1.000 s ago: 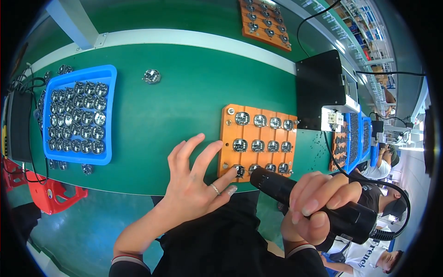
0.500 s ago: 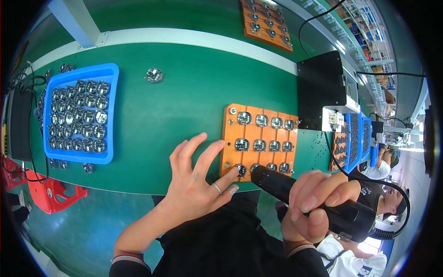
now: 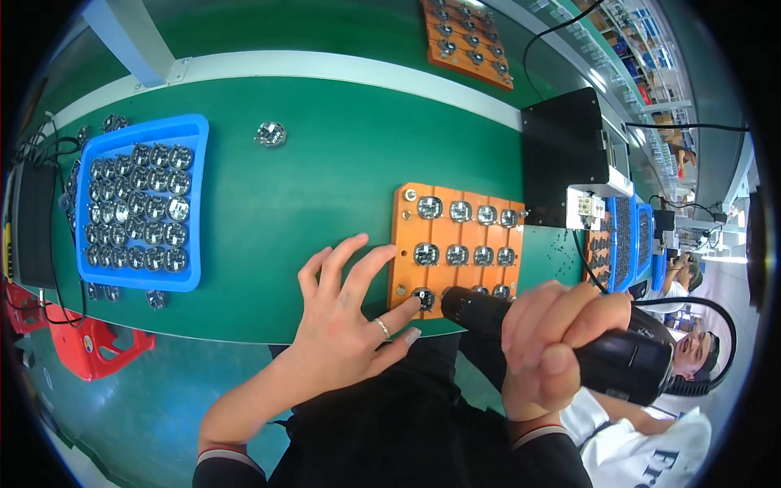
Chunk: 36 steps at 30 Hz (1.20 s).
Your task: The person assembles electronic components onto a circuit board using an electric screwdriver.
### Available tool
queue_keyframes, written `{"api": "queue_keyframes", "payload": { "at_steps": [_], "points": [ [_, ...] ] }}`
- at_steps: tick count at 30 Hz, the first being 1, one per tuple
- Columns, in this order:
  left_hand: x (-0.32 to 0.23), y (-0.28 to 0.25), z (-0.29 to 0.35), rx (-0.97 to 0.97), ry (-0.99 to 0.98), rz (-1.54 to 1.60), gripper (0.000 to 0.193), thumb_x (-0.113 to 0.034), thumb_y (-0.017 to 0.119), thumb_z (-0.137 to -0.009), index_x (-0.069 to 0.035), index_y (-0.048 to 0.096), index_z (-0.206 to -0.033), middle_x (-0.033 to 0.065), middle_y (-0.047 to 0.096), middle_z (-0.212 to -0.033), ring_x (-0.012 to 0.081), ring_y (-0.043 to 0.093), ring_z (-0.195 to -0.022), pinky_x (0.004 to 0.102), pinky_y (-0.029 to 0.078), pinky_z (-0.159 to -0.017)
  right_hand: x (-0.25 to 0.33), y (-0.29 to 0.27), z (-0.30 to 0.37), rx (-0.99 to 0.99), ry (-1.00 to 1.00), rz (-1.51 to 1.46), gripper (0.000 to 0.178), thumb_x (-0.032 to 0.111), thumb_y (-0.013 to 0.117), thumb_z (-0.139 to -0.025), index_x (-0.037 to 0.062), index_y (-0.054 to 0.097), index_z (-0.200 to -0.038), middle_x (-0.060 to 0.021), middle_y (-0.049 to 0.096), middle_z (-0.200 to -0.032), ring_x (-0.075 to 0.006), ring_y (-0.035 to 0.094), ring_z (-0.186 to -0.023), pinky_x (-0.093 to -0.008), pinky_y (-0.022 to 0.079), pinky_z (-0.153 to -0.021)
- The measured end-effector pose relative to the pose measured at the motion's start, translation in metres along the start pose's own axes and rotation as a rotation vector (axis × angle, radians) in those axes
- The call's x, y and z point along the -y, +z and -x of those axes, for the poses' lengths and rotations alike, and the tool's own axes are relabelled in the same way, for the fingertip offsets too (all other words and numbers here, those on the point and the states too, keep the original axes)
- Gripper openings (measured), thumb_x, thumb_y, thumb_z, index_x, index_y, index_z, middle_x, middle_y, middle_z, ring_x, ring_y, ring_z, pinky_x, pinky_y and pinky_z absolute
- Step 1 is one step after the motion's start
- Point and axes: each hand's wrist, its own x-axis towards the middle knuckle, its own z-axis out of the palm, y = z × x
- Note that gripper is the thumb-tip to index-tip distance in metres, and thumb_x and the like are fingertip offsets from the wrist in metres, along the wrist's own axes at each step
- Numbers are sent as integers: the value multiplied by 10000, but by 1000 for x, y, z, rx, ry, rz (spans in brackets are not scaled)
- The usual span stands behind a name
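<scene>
Blue tray (image 3: 196, 203), red stool (image 3: 81, 346), tool (image 3: 622, 370) overlapping board (image 3: 443, 231)

I see a green workbench (image 3: 325, 163) spreading across the middle of my view, a pale rail (image 3: 325, 67) bordering its far edge and a white post (image 3: 134, 41) standing on that rail at far left. On the left, I make out a red plastic stool (image 3: 93, 346) on a glossy green floor (image 3: 179, 382) with bluish reflections. Far right, stocked shelves (image 3: 639, 49) curve away from me, and a bright strip light (image 3: 726, 260) glows.
</scene>
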Motion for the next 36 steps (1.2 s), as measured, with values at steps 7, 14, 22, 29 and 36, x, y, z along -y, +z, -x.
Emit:
{"api": "queue_keyframes", "payload": {
  "at_steps": [7, 14, 22, 29, 36],
  "points": [
    [5, 6, 2, -43, -4, -35, 322, -278, 793, -697, -197, 749, -1005, 169, 472, -1419, 407, 404, -1316, 570, 321, -1000, 3, 11, -8, -50, 81, -67, 401, -5, 797, -802, 73, 505, -1066, -130, 643, -860, -234, 651, -724, -367, 539, -684],
    [3, 5, 1, -14, -6, -21, 250, -294, 777, -738, -171, 774, -956, 204, 447, -1433, 416, 397, -1316, 563, 297, -1019, -2, -2, -11, 85, -8, -20, 365, 36, 860, -747, 80, 535, -907, -49, 622, -738, -170, 597, -550, -296, 471, -496],
    [5, 6, 3, -22, -25, -45, 284, -284, 783, -712, -189, 760, -978, 181, 465, -1442, 402, 408, -1324, 571, 308, -1010, -11, -2, -13, 97, -32, -30, 362, 0, 837, -734, 83, 521, -890, -38, 582, -675, -171, 554, -506, -305, 458, -472],
    [3, 3, -5, 0, 32, -64, 298, -288, 783, -719, -170, 747, -991, 209, 455, -1428, 410, 426, -1303, 570, 305, -1020, 2, 3, -14, 77, 29, -39, 204, -127, 746, -712, 19, 604, -727, -108, 636, -702, -246, 621, -573, -365, 481, -523],
    [-2, 7, 1, -32, 72, -219, 305, -253, 781, -701, -159, 735, -987, 206, 477, -1421, 406, 434, -1309, 575, 291, -1045, -12, -7, -6, 198, -58, 187, 270, -111, 737, -761, -5, 599, -967, -143, 686, -813, -228, 632, -663, -326, 521, -622]
  ]
}}
